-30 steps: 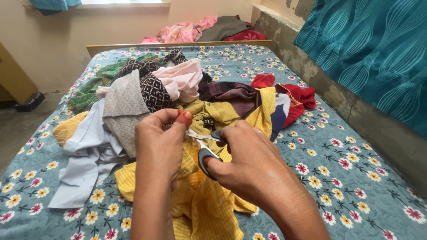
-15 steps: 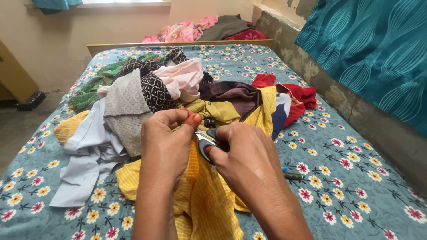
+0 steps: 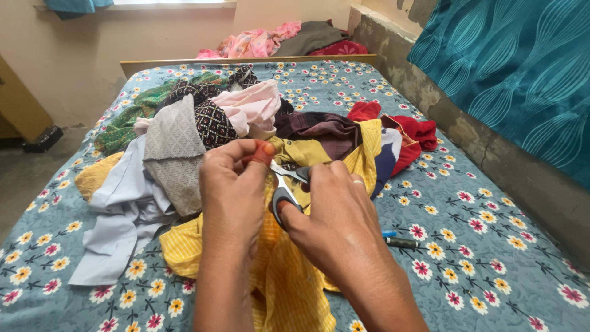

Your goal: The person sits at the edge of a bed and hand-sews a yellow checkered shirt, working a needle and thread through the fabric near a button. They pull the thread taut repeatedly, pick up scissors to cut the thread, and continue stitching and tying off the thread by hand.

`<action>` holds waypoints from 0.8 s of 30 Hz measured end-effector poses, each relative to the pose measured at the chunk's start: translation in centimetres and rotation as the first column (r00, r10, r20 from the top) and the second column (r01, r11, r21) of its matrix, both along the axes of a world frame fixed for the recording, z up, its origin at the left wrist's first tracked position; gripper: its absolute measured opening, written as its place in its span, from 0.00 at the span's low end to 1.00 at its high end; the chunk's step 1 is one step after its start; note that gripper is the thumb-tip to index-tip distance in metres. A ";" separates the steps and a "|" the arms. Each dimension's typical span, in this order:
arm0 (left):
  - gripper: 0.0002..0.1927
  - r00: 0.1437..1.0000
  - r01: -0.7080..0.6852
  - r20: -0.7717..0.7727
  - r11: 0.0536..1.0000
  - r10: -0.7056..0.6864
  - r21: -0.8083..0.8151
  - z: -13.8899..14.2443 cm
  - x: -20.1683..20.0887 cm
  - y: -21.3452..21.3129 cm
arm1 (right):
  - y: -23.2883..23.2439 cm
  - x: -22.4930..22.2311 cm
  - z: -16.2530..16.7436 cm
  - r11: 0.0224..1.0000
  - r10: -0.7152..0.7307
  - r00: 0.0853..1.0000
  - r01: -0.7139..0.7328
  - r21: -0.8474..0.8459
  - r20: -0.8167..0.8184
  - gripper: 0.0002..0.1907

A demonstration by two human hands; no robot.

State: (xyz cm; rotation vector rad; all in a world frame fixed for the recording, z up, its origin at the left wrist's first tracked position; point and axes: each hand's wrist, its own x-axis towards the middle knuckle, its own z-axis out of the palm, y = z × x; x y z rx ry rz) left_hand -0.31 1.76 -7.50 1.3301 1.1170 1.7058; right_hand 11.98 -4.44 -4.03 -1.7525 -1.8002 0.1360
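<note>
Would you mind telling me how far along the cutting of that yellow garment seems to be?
Done: no finished cut shows. In hand: the right hand works grey-handled scissors at the yellow garment, while the left hand pinches the fabric near the blades. Left: the garment looks whole, and a pile of clothes lies behind on the floral bedsheet.

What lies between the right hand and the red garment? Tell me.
In the head view, between the right hand and the red garment: yellow striped cloth and a dark blue piece.

Bare forearms; apparently a ring on right grip (image 3: 335,212).
</note>
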 end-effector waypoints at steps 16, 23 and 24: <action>0.08 0.982 -0.186 -0.036 0.979 0.184 -0.079 0.5 -1.3 -0.2 | -1.1 0.9 1.9 0.995 0.026 1.000 -0.025 -0.100 0.008 0.24; 0.10 0.960 -0.218 -0.200 0.971 0.194 -0.103 1.6 -1.3 -0.9 | -0.9 0.5 1.8 0.997 0.040 0.999 -0.041 -0.072 -0.019 0.24; 0.11 0.948 -0.232 -0.251 0.966 0.198 -0.113 1.8 -1.3 -1.1 | -0.9 0.5 1.8 0.997 0.044 0.999 -0.045 -0.061 -0.023 0.24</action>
